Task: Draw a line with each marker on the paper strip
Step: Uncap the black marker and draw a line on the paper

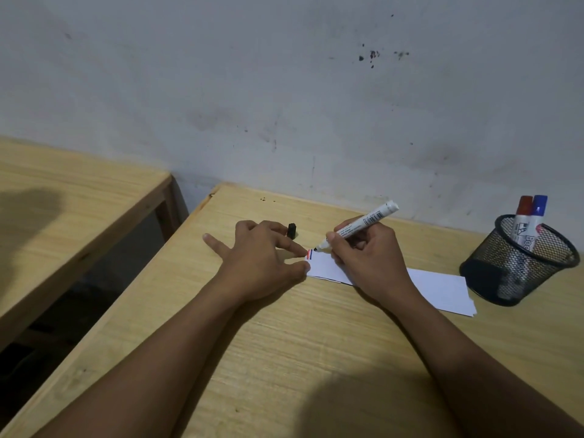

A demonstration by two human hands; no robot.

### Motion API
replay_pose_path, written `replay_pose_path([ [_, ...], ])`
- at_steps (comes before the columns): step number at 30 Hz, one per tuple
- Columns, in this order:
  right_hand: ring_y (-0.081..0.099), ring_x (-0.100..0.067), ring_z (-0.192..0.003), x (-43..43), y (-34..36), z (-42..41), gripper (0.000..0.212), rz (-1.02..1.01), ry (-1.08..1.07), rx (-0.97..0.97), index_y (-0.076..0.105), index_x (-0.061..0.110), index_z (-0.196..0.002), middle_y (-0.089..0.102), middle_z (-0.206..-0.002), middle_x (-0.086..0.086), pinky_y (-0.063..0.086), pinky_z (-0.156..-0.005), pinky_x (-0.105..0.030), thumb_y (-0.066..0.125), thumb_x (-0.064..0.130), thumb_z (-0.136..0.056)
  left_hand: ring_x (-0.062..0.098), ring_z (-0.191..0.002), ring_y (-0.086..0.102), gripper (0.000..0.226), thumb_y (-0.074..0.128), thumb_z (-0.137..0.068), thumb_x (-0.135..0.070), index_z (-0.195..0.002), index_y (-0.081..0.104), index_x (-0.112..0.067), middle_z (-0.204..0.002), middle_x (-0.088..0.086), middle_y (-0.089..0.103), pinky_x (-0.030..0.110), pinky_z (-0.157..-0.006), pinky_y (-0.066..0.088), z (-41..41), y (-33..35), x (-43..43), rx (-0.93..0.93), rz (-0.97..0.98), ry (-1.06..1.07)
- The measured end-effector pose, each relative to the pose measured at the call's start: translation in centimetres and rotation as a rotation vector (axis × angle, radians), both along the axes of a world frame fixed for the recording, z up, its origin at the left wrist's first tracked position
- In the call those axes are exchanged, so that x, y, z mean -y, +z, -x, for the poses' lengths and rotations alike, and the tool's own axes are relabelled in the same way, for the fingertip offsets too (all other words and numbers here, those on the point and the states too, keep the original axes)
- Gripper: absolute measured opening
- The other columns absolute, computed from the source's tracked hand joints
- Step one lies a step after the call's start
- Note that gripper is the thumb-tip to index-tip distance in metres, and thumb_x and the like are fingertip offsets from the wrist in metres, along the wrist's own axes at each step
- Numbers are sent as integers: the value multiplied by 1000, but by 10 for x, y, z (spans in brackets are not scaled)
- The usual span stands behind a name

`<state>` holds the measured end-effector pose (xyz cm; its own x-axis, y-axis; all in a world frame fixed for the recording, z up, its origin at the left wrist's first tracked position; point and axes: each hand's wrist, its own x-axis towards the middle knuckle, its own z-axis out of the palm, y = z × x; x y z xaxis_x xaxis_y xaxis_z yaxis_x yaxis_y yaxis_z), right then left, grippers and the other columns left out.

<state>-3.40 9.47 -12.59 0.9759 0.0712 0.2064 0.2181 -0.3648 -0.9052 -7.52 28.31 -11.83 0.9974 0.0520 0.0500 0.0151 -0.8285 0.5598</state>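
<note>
Head view shows the right hand [369, 260] wrapped around a white marker [358, 226], uncapped, its black tip down at the far left corner of the paper strip [442, 287]. The marker's barrel slants up and to the right, with a barcode label showing near its upper end. A short red line [307, 253] and a short blue line [311, 255] lie side by side just beside the tip at that same corner.

The left hand [259, 260] presses its thumb and a fingertip onto the strip's left end, holding nothing; its little finger splays out to the left over the wood. A small black cap [291, 231] stands on the table just beyond the left hand's knuckles.

The white paper strip lies flat on the light wooden table [284, 358], running from the hands off to the right, partly covered by the right wrist. Near the strip's right end stands a black mesh pen cup [518, 263], with a red-capped marker [523, 216] and a blue-capped marker [537, 218] standing inside. A second wooden table [63, 200] sits to the left, apart from the first. A stained pale wall [284, 90] rises behind both.
</note>
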Motion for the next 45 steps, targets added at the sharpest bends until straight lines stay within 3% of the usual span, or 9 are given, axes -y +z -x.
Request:
replay_pose_path([
  [6, 73, -7, -76, -1, -2, -1, 9, 76, -11, 37, 72, 13, -92, 76, -83, 5, 59, -71, -23, 74, 21, -89, 16, -143, 16, 21, 73, -77, -56, -96, 74, -47, -146, -17, 46, 78, -103, -16, 1, 2, 1, -9, -2, 8],
  [12, 73, -9, -78, 0, -3, -2, 8, 77, -9, 39, 72, 13, -91, 76, -84, 3, 59, -73, -26, 74, 21, -89, 15, -142, 17, 21, 74, -76, -55, -95, 75, -47, -145, -17, 47, 78, -102, -17, 1, 2, 2, -11, 5, 11],
  [32, 73, -10, -75, 3, 0, 0, 7, 98, 53, 27, 73, 10, -88, 76, -83, -1, 55, -65, -17, 74, 16, -88, 18, -144, 17, 24, 74, -78, -54, -100, 76, -45, -148, -16, 46, 77, -103, -17, 1, 2, 2, -15, -10, 9],
  [45, 71, -12, -71, 3, 2, 1, 6, 101, 73, 10, 73, 10, -83, 75, -79, -3, 55, -61, -19, 74, 15, -87, 17, -143, 17, 25, 74, -75, -57, -98, 75, -47, -146, -18, 46, 78, -103, -15, -3, -3, 1, -7, 1, 13],
])
